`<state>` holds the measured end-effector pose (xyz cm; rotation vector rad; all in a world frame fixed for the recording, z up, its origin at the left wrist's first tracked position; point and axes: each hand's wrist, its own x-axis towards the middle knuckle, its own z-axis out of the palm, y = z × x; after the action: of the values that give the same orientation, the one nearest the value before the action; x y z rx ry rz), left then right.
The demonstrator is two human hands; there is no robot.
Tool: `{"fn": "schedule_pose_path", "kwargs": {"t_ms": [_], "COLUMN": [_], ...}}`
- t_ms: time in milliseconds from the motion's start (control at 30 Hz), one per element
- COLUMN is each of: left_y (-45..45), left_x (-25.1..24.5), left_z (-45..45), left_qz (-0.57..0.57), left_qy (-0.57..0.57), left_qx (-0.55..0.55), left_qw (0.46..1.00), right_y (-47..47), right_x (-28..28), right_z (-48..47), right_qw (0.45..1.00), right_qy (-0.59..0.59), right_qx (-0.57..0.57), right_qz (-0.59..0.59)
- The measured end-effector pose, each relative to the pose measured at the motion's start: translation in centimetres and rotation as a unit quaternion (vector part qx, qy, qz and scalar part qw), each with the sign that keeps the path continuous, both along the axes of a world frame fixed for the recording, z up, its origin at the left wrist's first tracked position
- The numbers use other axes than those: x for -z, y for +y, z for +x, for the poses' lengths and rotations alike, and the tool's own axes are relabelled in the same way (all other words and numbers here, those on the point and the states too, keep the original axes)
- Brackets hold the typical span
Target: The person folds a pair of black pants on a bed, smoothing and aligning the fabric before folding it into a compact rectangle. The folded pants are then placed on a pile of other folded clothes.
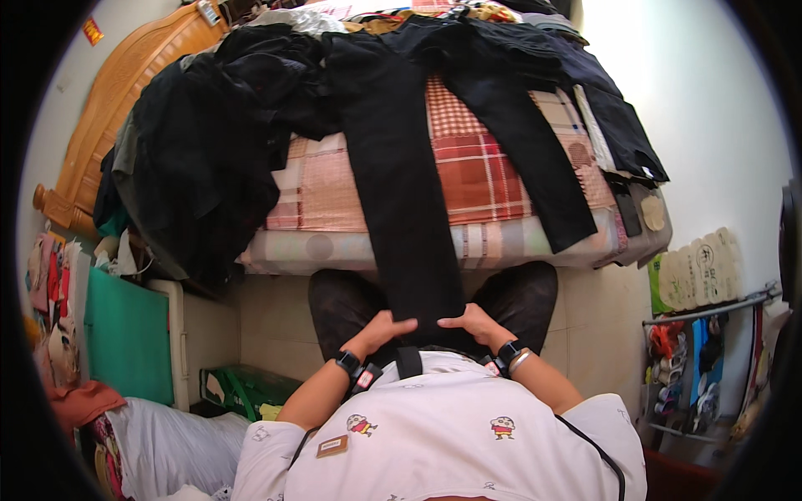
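A pair of black trousers [401, 169] lies spread on the bed [313, 250], its waist towards the far side. One leg runs over the bed's near edge to my lap; the other lies at a slant to the right on the checked bedding [476, 169]. My left hand [382, 329] grips the left edge of the near leg's hem, thumb on top. At the hem's right edge, my right hand [473, 322] holds the cloth in the same way. The fingers under the fabric are hidden.
Dark clothes are heaped on the bed's left [194, 156]. Folded dark garments [620, 125] and a black phone-like object [626, 210] lie at its right. A green-covered cabinet [128, 332] stands left, a shoe rack [702, 313] right, and a plastic-wrapped pack [698, 269] by the wall.
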<state>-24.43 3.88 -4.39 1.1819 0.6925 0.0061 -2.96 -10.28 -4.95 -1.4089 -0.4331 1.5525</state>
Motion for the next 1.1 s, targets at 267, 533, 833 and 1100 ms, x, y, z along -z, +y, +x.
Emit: {"fn": "schedule_pose_path", "kwargs": {"t_ms": [267, 533, 833, 1100], "left_y": [0.5, 9.8, 9.3, 13.5], "left_x": [-6.4, -12.7, -10.6, -19.3], "left_z": [-3.9, -16.9, -18.7, -22.7], "left_qz": [0.244, 0.301, 0.3, 0.293], "left_qy": [0.113, 0.105, 0.208, 0.113], "left_qx": [0.018, -0.113, -0.144, -0.151], "left_qw": [0.963, 0.941, 0.92, 0.937], "right_y": [0.1, -3.3, -4.8, -9.8], "right_x": [-4.8, -6.4, -3.1, -14.8], "right_z": [0.7, 17.0, 30.9, 21.8], "right_qw": [0.973, 0.779, 0.654, 0.904], "right_qy": [-0.139, -0.513, -0.701, -0.332], "right_qx": [-0.18, 0.316, 0.262, 0.175], "right_qz": [0.039, 0.174, -0.114, 0.206]}}
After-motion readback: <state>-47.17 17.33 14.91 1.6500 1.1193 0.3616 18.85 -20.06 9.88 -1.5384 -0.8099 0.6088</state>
